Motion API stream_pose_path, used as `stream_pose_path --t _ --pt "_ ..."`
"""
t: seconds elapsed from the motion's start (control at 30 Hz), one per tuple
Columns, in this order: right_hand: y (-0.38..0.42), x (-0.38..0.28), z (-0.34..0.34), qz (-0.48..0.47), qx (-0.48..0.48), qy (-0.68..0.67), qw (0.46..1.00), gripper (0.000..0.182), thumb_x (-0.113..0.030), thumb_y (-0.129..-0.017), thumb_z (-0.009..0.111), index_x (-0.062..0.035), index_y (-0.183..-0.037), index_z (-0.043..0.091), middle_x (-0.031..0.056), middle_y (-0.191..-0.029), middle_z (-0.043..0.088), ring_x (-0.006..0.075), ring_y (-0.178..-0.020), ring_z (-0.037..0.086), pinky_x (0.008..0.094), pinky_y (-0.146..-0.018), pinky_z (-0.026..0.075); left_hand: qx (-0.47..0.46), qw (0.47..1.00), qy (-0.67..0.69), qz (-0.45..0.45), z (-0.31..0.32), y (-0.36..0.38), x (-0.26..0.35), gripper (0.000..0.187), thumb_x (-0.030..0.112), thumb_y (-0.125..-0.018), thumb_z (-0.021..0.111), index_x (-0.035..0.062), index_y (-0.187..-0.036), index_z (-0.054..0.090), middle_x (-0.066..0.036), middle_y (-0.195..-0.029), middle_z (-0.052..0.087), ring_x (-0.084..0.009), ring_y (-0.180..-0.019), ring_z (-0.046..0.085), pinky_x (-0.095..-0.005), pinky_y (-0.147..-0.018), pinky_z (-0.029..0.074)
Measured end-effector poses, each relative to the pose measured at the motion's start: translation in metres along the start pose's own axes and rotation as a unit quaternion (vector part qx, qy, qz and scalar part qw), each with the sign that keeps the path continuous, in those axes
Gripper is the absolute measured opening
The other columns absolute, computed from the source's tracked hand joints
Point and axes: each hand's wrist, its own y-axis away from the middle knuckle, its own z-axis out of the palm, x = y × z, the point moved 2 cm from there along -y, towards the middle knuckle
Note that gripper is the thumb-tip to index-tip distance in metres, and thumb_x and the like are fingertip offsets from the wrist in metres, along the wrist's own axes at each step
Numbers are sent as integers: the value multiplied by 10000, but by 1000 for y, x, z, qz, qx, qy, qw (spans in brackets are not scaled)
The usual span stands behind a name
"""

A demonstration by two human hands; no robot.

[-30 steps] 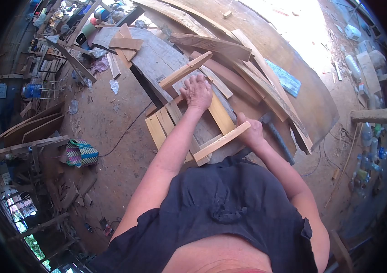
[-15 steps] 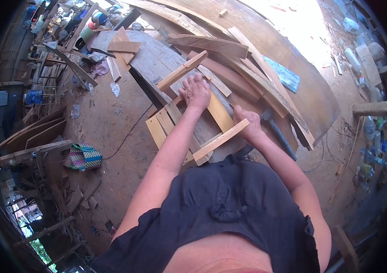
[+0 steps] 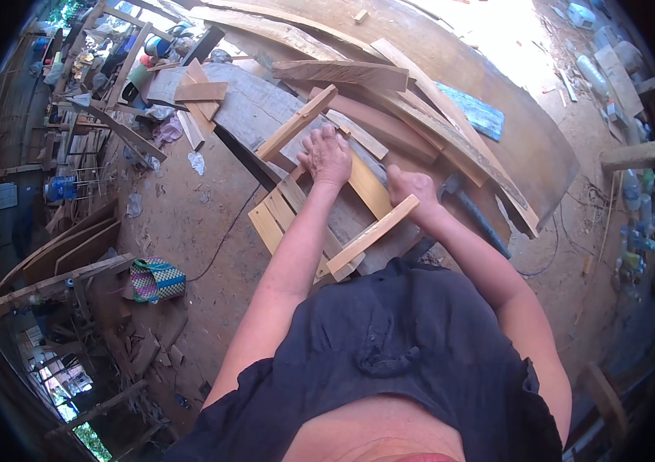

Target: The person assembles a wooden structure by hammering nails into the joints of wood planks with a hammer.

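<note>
A small wooden frame of pale slats and bars point(image 3: 373, 237) lies on a thick grey plank in front of me. My left hand point(image 3: 327, 156) presses on its middle, fingers curled over the wood beside the upper bar point(image 3: 296, 123). A yellowish slat point(image 3: 370, 185) runs between my two hands. My right hand point(image 3: 412, 189) is closed in a fist at the frame's right side, just beyond the end of the lower bar. Whatever it may hold is hidden. Right of that fist lies a hammer point(image 3: 477, 219) with a dark handle.
Long boards point(image 3: 420, 127) are piled beyond the frame, with a blue-painted piece point(image 3: 470, 110) on the large sheet. A woven basket point(image 3: 156, 279) sits at left on the dirt floor. Plastic bottles point(image 3: 591, 75) line the right side. A cable point(image 3: 223, 242) crosses the ground.
My right hand has shifted slightly away from me and to the left along the frame's side. My left hand keeps its place on the frame. The whole view has tilted a little.
</note>
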Motion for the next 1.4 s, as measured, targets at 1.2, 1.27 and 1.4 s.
stream_pose_path --t 1.2,1.27,1.4 --pt "-19 -8 -5 -3 -14 -19 1000 128 -76 -744 491 -10 -843 540 198 -750 631 348 -741 634 423 -655 501 -14 1000 -8 -8 1 1 2 249 291 -825 488 161 -1029 429 -108 -1026 474 -326 -1023 439 -513 -785 319" --pt "20 6 -9 8 -18 -24 1000 126 -76 -744 493 -8 -839 542 199 -751 631 350 -741 634 425 -653 501 -17 1000 -10 -10 0 -1 2 250 291 -826 485 161 -1031 429 -109 -1025 476 -326 -1023 438 -513 -786 318" --pt "10 3 -8 2 -16 -24 1000 136 -98 -744 510 -10 -845 533 202 -751 629 354 -741 632 434 -648 496 -23 1000 -15 -12 5 1 0 266 297 -843 458 158 -1067 427 -110 -1052 472 -326 -1042 429 -527 -803 316"
